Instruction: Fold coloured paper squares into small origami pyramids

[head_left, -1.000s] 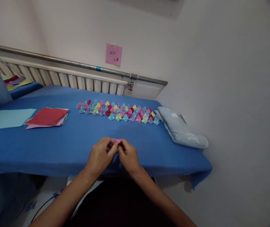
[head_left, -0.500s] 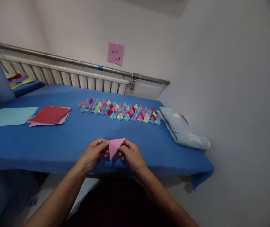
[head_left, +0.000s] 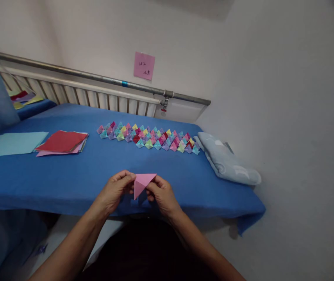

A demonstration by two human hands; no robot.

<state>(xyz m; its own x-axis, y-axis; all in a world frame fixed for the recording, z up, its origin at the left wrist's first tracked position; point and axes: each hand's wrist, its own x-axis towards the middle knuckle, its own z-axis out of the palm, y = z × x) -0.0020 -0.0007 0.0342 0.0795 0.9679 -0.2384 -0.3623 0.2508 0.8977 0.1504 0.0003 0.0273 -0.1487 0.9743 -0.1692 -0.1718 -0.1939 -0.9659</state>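
1. On the wall, a pink note (head_left: 144,66) reads "252"; the characters below are too small to be sure of.
2. Your left hand (head_left: 117,189) pinches the left corner of the pink folded paper (head_left: 142,183); your right hand (head_left: 162,194) is clamped on its right side.
3. You hold that paper above the blue cloth (head_left: 96,171), near its front edge.
4. Bare cloth separates your hands from the folded paper pieces (head_left: 148,144) behind and the red-topped paper stack (head_left: 61,141) at left.

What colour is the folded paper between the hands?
Pink paper, seen best in the head view.
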